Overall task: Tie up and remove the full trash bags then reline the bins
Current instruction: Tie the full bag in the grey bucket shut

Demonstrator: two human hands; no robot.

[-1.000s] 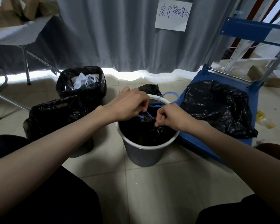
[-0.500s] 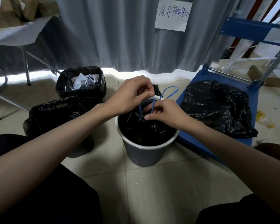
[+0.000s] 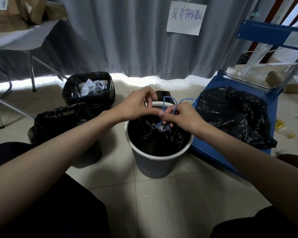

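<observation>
Both hands pinch the blue drawstring loops together above the round bin, mid-knot.

Left of the left hand (image 3: 138,107), a square bin (image 3: 89,90) holds crumpled paper and another lined bin (image 3: 65,124) stands nearer. Between the hands, the drawstring (image 3: 169,103) could slip from the right hand (image 3: 182,115), and the knot would likely loosen over the black bag (image 3: 158,138) in the round bin (image 3: 153,162). Right of them, a loose black bag (image 3: 230,114) lies on a blue cart (image 3: 212,152).

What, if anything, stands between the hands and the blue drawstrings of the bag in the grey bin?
Nothing visible. The left hand and right hand already pinch the blue drawstrings above the black bag in the grey bin.
</observation>
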